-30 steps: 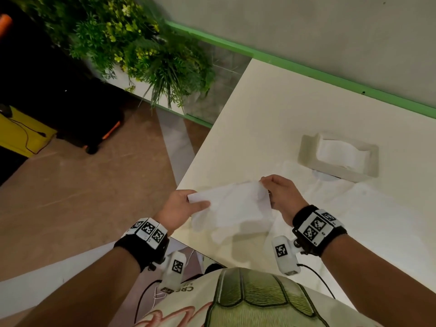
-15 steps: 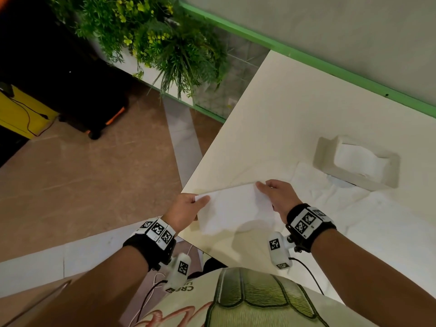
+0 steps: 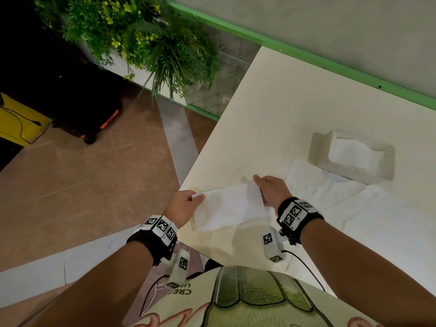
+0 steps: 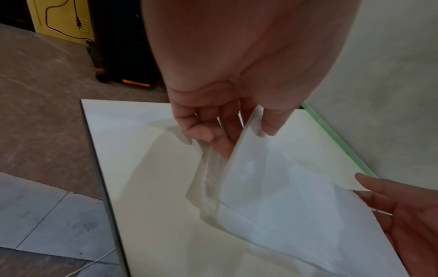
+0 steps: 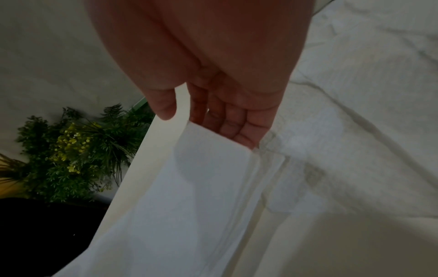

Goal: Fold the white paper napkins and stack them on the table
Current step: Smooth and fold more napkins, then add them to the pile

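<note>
A thin, soft white paper napkin (image 3: 232, 208), doubled into a rectangle with layered edges, is held low over the near left corner of the smooth cream table (image 3: 295, 109). The left hand (image 3: 182, 205) pinches its left edge, thumb on top, fingers (image 4: 211, 127) curled beneath. The right hand (image 3: 271, 192) pinches the right edge; the right grip is narrow, the thumb (image 5: 166, 105) above the sheet. Crumpled white paper sheets (image 3: 335, 197) lie just right, before a pale rectangular napkin holder (image 3: 351, 156). The table's left edge lies close beside the left hand; bare surface extends beyond the napkin toward the wall.
</note>
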### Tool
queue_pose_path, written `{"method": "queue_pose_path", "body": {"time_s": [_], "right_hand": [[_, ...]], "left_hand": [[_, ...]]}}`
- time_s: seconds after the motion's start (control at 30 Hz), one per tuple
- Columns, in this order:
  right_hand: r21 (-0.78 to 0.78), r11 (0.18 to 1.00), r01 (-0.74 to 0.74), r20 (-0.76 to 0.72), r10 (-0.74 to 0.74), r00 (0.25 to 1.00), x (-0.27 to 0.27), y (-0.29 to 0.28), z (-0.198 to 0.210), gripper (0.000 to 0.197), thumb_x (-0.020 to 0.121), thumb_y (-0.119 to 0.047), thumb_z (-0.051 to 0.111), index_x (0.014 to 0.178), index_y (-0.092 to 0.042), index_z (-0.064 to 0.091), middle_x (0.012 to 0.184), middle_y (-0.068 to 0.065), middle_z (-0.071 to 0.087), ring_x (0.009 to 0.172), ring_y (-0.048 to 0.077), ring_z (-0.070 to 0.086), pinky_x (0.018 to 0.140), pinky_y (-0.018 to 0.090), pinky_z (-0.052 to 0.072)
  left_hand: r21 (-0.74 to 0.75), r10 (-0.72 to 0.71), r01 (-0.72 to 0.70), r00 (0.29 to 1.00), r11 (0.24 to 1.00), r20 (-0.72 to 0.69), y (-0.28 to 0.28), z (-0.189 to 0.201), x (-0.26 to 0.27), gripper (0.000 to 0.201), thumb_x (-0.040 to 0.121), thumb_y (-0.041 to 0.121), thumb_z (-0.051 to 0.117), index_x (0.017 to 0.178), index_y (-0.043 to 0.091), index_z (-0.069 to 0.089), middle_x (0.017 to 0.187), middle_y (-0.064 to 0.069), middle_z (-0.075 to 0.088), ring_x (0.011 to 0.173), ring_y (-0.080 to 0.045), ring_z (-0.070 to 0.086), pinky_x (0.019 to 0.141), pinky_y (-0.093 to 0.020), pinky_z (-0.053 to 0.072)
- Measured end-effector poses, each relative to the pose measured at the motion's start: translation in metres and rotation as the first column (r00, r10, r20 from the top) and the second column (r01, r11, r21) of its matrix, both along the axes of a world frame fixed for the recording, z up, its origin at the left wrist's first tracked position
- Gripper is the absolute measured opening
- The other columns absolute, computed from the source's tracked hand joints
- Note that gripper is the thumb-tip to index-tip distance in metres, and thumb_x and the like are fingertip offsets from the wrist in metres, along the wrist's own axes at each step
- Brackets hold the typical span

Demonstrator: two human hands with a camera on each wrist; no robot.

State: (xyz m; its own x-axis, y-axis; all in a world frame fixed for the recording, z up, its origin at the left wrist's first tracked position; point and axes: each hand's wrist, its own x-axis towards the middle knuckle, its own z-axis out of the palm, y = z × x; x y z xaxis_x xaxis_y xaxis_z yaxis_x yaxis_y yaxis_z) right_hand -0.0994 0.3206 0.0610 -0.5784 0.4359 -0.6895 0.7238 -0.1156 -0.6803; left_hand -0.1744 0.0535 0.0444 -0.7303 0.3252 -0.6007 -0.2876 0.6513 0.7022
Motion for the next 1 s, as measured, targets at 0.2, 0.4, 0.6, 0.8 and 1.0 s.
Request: {"method": "queue_pose_path", "body": {"time_s": [0.2, 0.4, 0.6, 0.8, 1.0], "right_hand": [[0.28, 0.945, -0.168, 0.006, 0.173, 0.985, 0.008, 0.01, 0.01, 0.017, 0.09, -0.036, 0.067, 0.095, -0.021, 0.064, 0.09, 0.0, 0.071, 0.084, 0.019, 0.067, 0.081, 0.037, 0.056], [0.571, 0.665, -0.482, 0.088, 0.534, 0.841, 0.064, 0.047, 0.036, 0.008, 0.092, -0.027, 0.064, 0.086, -0.025, 0.059, 0.084, -0.011, 0.063, 0.076, 0.01, 0.059, 0.07, 0.023, 0.045], [0.488, 0.423, -0.763, 0.508, 0.574, 0.643, 0.173, 0.095, 0.051, 0.036, 0.088, -0.056, 0.06, 0.073, -0.027, 0.044, 0.076, -0.01, 0.055, 0.073, 0.014, 0.054, 0.063, 0.027, 0.041], [0.437, 0.285, -0.853, 0.624, 0.587, 0.516, 0.269, 0.097, 0.024, 0.081, 0.073, -0.076, 0.059, 0.134, -0.025, 0.045, 0.134, -0.001, 0.039, 0.12, 0.02, 0.042, 0.098, 0.033, 0.044], [0.594, 0.434, -0.677, 0.413, 0.557, 0.721, 0.293, 0.098, 0.008, 0.042, 0.089, -0.033, 0.067, 0.125, -0.019, 0.052, 0.132, 0.002, 0.04, 0.124, 0.024, 0.04, 0.099, 0.033, 0.046]], "left_hand": [[-0.145, -0.061, 0.046, 0.994, 0.988, -0.095, 0.001, -0.004, -0.002, 0.04, 0.092, 0.031, 0.07, 0.067, 0.009, 0.049, 0.065, -0.005, 0.052, 0.063, -0.023, 0.049, 0.064, -0.034, 0.04], [-0.225, -0.162, 0.118, 0.968, 0.967, -0.19, -0.001, -0.001, 0.003, 0.044, 0.089, 0.022, 0.072, 0.062, 0.016, 0.038, 0.059, 0.001, 0.041, 0.061, -0.023, 0.041, 0.056, -0.032, 0.03], [-0.376, -0.176, 0.081, 0.958, 0.923, -0.226, -0.003, -0.003, 0.004, 0.03, 0.089, 0.044, 0.071, 0.094, 0.022, 0.052, 0.085, 0.003, 0.062, 0.085, -0.023, 0.061, 0.076, -0.034, 0.048], [-0.444, -0.203, 0.03, 0.916, 0.895, -0.346, -0.002, 0.006, 0.021, 0.039, 0.095, 0.047, 0.062, 0.119, 0.019, 0.05, 0.122, -0.009, 0.059, 0.096, -0.03, 0.061, 0.081, -0.039, 0.048], [-0.451, -0.444, 0.236, 0.782, 0.861, -0.438, 0.032, 0.028, 0.067, 0.019, 0.095, 0.033, 0.065, 0.107, 0.019, 0.061, 0.115, 0.0, 0.055, 0.079, -0.018, 0.061, 0.079, -0.035, 0.049]]}}
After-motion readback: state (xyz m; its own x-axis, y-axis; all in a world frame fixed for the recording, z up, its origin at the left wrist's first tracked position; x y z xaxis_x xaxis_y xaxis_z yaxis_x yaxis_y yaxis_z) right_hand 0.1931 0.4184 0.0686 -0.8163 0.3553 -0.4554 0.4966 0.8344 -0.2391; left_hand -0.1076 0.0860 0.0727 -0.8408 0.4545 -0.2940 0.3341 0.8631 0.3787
